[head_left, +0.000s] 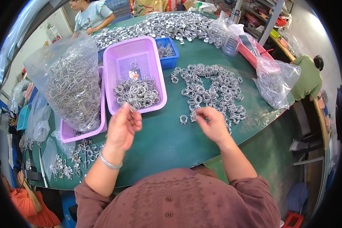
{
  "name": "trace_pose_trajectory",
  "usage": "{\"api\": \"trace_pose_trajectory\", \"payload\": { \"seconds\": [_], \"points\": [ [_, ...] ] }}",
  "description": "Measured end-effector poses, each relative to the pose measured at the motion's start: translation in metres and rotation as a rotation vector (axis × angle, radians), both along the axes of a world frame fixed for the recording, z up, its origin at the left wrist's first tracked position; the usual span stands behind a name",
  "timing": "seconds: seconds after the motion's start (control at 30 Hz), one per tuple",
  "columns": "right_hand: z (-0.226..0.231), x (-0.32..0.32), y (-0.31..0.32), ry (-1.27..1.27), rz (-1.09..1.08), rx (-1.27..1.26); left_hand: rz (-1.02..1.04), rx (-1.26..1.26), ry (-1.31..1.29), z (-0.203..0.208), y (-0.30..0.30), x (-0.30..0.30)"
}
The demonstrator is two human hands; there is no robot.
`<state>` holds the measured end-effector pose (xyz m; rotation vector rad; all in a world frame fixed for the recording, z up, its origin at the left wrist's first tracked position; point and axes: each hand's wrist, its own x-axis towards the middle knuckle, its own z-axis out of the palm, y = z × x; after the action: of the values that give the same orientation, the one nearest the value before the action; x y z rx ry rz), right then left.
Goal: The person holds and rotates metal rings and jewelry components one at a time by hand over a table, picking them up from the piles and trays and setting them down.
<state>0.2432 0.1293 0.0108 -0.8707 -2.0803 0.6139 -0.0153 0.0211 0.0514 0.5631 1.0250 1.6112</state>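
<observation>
Maroon-brown cloth shirt with round dark buttons (174,199), worn by the person, at the lower edge. Left hand (122,127), silvery bangle (109,163) at its wrist: fingers half curled, raised by the near rim of a lilac plastic basket (162,76); whether it grips anything cannot be told. Right hand (215,125): thumb and fingers drawn together beside a ring at the near edge of a loose spread of silver-grey metal rings (211,91); a firm hold cannot be made out. One separate silver metal ring (183,122): on the green table (159,138), just left of that spread. Heap of like metal rings (136,93): in the near part of the lilac basket. Large clear plastic bag filled with metal rings (72,87): left of the lilac basket. Blue plastic basket (171,62): just behind it, to the right.
</observation>
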Motion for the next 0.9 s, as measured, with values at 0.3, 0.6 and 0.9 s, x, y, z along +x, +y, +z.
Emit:
{"api": "trace_pose_trajectory", "payload": {
  "seconds": [0.3, 0.6, 0.9],
  "points": [
    [0.0, 0.011, 0.021, -0.363, -0.16, 0.166, 0.158, -0.044, 0.086, 0.031, 0.045, -0.027],
    [-0.005, 0.01, 0.025, -0.365, -0.227, 0.198, -0.104, 0.005, 0.313, 0.023, 0.023, -0.009],
    [0.011, 0.015, 0.018, 0.228, 0.136, -0.233, -0.285, -0.024, 0.489, -0.012, -0.017, 0.031]
  ]
}}
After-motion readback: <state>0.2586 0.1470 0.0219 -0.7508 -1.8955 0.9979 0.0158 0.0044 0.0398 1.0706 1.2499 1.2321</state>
